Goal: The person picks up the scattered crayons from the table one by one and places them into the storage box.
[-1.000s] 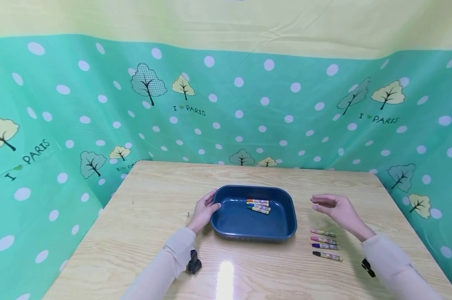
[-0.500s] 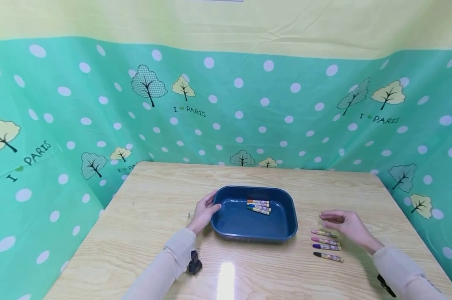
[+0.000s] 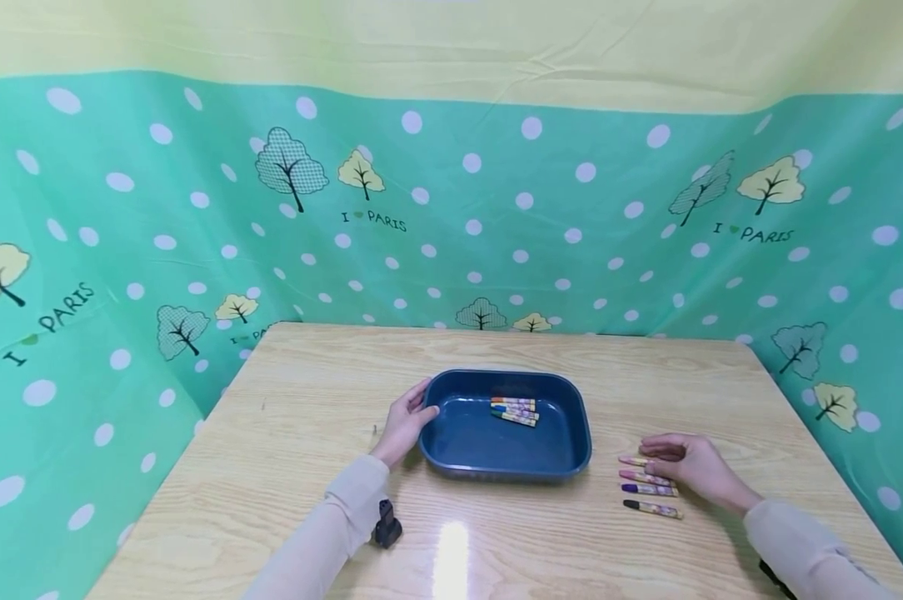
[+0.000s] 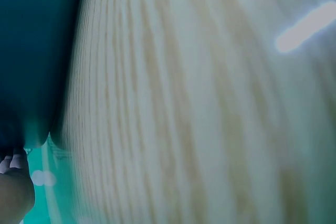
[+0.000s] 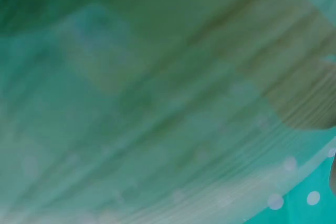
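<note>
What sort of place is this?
Probably an indoor corner set up for tabletop activity: patterned cloth hangs behind and beside a wood-grain table, which bears a dark-blue tray with crayons inside.

Left hand (image 3: 402, 427) grips left rim of blue tray (image 3: 481, 443), crayons (image 3: 515, 412) bunched inside. Right hand (image 3: 697, 468) at farthest crayon (image 3: 632, 460) of four-crayon row (image 3: 650, 490) on wood-grain surface (image 3: 331, 375), pinch unclear. Polka-dot curtain (image 3: 496, 196) behind.

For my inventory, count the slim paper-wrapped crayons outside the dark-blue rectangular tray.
4, right of the tray, far to near: pale-pink crayon, pink crayon, purple crayon, black crayon. The right hand may hide more.
</note>
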Demonstrator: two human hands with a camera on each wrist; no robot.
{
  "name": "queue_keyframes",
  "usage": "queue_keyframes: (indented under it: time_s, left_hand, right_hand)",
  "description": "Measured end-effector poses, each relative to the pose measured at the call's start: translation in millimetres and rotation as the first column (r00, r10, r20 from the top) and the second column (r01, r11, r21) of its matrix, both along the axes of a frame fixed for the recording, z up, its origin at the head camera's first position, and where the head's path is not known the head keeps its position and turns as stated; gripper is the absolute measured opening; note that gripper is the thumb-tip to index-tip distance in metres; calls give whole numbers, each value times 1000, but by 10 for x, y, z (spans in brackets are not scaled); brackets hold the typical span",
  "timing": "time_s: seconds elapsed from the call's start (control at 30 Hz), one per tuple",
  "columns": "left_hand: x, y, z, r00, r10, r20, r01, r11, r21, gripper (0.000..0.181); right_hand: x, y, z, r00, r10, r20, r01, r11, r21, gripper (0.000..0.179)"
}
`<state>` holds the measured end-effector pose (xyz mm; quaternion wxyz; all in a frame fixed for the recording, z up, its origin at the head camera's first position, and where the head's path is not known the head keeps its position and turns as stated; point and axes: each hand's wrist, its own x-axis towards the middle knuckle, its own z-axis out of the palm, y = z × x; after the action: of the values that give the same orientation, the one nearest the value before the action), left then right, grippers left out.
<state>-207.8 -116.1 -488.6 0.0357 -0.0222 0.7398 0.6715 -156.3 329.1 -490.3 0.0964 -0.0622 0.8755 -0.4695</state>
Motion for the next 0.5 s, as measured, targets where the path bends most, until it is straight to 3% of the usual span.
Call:
queue_keyframes:
  time_s: [0.23, 0.5]
  left_hand:
    - [48, 0, 109, 1000, -26, -4, 26, 1000, 9, 54]
    - [1, -6, 24, 1000, -15, 11, 15, 1000, 13, 54]
  right_hand:
    - [-11, -38, -23, 999, -4, -44, 7, 997, 71, 35]
    - [-21, -98, 33, 994, 17, -110, 5, 981, 194, 23]
